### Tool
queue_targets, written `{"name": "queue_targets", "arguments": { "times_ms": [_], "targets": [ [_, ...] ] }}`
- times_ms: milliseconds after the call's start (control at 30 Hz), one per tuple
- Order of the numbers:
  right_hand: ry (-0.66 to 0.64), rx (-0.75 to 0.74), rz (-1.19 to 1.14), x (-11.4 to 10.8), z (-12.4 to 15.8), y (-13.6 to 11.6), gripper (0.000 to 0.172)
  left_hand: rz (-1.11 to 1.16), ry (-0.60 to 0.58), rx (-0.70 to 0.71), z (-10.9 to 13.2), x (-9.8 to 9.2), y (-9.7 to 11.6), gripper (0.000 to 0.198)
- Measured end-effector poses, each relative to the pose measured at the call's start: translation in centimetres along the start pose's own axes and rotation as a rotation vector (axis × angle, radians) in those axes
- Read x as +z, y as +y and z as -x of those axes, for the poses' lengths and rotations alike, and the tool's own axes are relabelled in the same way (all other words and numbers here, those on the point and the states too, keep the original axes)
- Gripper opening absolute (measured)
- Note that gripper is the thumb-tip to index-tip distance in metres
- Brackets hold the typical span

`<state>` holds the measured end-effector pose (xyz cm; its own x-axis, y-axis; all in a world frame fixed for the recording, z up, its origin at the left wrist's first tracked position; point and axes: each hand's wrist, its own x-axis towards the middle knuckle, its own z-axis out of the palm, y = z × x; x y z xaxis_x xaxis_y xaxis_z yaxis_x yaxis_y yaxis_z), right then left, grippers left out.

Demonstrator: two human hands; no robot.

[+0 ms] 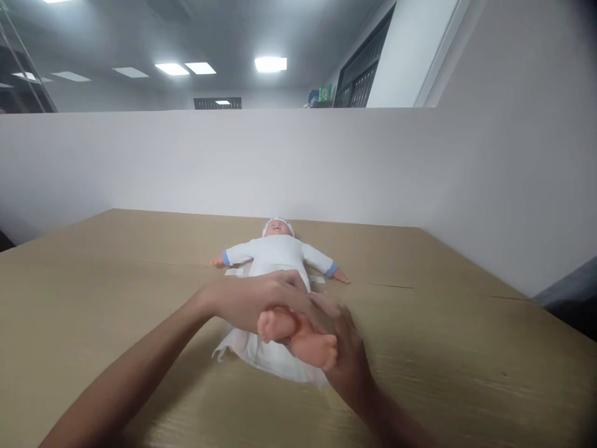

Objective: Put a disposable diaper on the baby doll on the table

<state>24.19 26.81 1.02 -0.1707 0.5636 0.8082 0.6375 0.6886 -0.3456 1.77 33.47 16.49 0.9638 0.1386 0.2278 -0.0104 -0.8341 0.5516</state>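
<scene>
A baby doll (278,250) lies on its back on the brown table, arms spread, in a white top with blue cuffs and a white patterned cap. Both its feet (298,336) point toward me, close together. My left hand (261,297) reaches across the doll's legs from the left, fingers curled over them. From the right, my right hand (345,339) wraps round the legs beside the feet. Under the doll lies a spread white diaper (275,362); its side tabs show near the doll's waist. My hands hide most of the legs, and several fingertips are out of sight.
The brown tabletop (443,336) has thin seams running across it. A pale partition wall (214,162) rises behind the table and continues along the right side. Beyond it are lit ceiling panels (270,64) and a green package (325,93).
</scene>
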Motion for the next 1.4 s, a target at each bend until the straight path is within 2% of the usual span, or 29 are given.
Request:
{"name": "queue_targets", "arguments": {
  "times_ms": [100,200,300,400,533,700,800,900,967,1033,1100,1167,1233,1300,1400],
  "targets": [
    [-0.003,-0.115,-0.04,-0.6,-0.4,-0.3,0.039,-0.01,0.02,-0.015,1.8,1.1,0.3,0.04],
    [-0.031,-0.16,-0.071,-1.4,-0.4,0.2,0.041,-0.06,0.133,-0.029,4.3,2.3,0.6,0.046],
    [-0.07,-0.159,-0.098,-2.3,-0.1,1.5,0.035,-0.142,0.211,-0.048,7.2,3.6,0.4,0.037],
    [-0.112,-0.226,-0.127,-3.0,0.1,3.2,0.029,-0.245,0.242,-0.039,10.0,4.9,-0.7,0.029],
    [-0.21,-0.348,-0.156,-3.9,-0.4,4.5,0.021,-0.411,0.255,0.061,12.7,6.5,-3.0,0.032],
    [-0.328,-0.552,0.035,-4.8,-0.7,4.9,0.031,-0.443,0.287,0.123,14.3,7.9,-5.1,0.044],
    [-0.355,-0.562,0.086,-4.6,-0.7,5.0,0.028,-0.452,0.271,0.097,14.7,8.2,-5.3,0.035],
    [-0.346,-0.58,0.045,-4.1,-0.7,5.2,0.025,-0.465,0.257,0.077,14.7,8.1,-4.9,0.033],
    [-0.337,-0.546,-0.001,-3.8,-0.4,5.2,0.029,-0.456,0.264,0.077,14.6,8.2,-4.5,0.03],
    [-0.314,-0.471,-0.046,-3.6,0.0,5.0,0.036,-0.429,0.317,0.067,14.4,8.5,-4.3,0.022],
    [-0.259,-0.361,-0.071,-3.3,0.5,4.3,0.035,-0.382,0.408,0.049,14.0,8.9,-4.1,0.016],
    [-0.184,-0.249,-0.09,-2.9,0.8,3.2,0.03,-0.323,0.484,0.051,13.3,9.1,-4.0,0.02],
    [-0.095,-0.16,-0.14,-2.3,0.4,1.9,0.033,-0.282,0.529,0.075,12.3,8.8,-3.8,0.031],
    [-0.033,-0.102,-0.195,-1.6,-0.6,0.6,0.037,-0.289,0.544,0.087,10.8,7.9,-3.3,0.04],
    [0.032,-0.061,-0.22,-0.7,-3.0,-0.7,0.043,-0.347,0.567,0.076,7.8,5.4,-2.1,0.053]
  ]
}}
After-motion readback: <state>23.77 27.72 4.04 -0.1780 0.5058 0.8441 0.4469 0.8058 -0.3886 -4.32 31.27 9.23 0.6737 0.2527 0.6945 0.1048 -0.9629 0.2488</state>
